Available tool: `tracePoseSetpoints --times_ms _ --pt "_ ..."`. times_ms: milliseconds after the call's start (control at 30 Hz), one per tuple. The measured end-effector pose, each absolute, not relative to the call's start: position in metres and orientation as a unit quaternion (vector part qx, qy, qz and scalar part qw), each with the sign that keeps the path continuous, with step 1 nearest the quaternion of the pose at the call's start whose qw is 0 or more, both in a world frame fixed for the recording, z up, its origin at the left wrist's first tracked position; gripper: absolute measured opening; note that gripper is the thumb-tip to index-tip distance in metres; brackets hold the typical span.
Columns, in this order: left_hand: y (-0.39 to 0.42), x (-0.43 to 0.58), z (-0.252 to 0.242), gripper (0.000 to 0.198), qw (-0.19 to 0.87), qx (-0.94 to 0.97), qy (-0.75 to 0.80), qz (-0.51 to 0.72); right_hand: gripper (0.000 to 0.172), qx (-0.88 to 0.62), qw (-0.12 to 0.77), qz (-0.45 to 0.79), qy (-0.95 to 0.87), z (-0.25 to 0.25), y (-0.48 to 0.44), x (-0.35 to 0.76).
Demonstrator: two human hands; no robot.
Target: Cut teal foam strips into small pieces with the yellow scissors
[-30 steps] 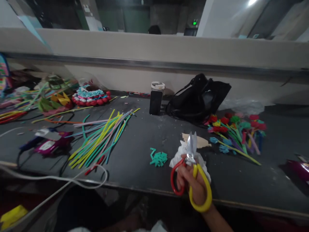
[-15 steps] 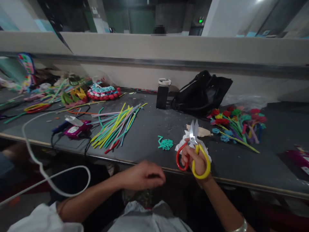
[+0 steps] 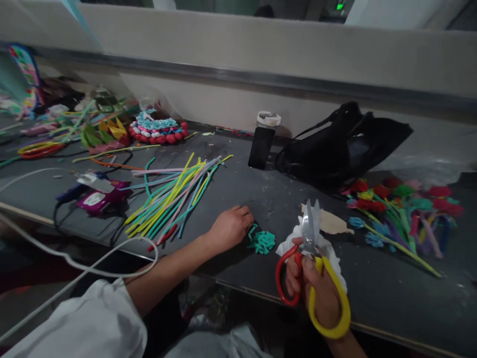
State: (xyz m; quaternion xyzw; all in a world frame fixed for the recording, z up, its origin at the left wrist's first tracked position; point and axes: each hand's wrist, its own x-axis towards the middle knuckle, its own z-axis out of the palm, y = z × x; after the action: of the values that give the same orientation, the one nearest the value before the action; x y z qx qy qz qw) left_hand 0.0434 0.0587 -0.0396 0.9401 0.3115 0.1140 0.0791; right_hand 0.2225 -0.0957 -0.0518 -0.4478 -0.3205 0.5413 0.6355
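Note:
My right hand (image 3: 321, 288) grips a pair of scissors (image 3: 309, 233) with one red and one yellow handle. The scissor blades point away from me and stand slightly apart. On the dark tabletop, my left hand (image 3: 231, 228) rests with its fingers curled down at the left edge of a small pile of short green pieces (image 3: 263, 241). Its fingertips are hidden, so whatever they pinch cannot be made out. Beneath and behind the scissors lies crumpled white tissue (image 3: 294, 239), beside a flat beige piece (image 3: 335, 223).
Long coloured fuzzy stems (image 3: 179, 199) lie left of centre, near a purple device (image 3: 100, 196) with a white plug. A black bottle (image 3: 263, 141) and a black bag (image 3: 343, 149) stand at the back. Colourful craft flowers (image 3: 402, 204) lie right. A white cable (image 3: 93, 268) loops at left.
My left hand has moved from before the table edge up onto the table beside the green pieces. The right hand still holds the scissors. The view has tilted down.

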Motion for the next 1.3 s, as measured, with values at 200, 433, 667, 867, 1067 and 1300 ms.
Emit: tracePoseSetpoints --times_ms 200,433,667,867,1067,1300 --pt "0.032 0.031 -0.024 0.014 0.349 0.795 0.433 0.242 0.040 -0.509 0.590 0.533 -0.329 -0.031 -0.093 0.205" --pt "-0.012 0.021 -0.004 0.021 0.701 0.542 0.388 0.252 0.053 -0.616 0.519 0.429 -0.409 -0.004 -0.073 0.177" --pt "-0.017 0.017 -0.009 0.020 0.772 0.477 0.368 0.202 0.040 -0.649 0.484 0.336 -0.482 -0.010 -0.070 0.168" --pt "-0.023 0.023 -0.015 0.015 0.831 0.390 0.373 0.134 0.044 -0.630 0.481 0.430 -0.432 -0.009 -0.084 0.175" --pt "-0.029 0.029 -0.013 0.019 0.839 0.353 0.375 0.174 0.043 -0.629 0.487 0.423 -0.434 -0.014 -0.092 0.179" --pt "-0.035 0.028 -0.016 0.026 0.827 0.397 0.373 0.138 0.037 -0.665 0.443 0.315 -0.512 -0.016 -0.090 0.176"
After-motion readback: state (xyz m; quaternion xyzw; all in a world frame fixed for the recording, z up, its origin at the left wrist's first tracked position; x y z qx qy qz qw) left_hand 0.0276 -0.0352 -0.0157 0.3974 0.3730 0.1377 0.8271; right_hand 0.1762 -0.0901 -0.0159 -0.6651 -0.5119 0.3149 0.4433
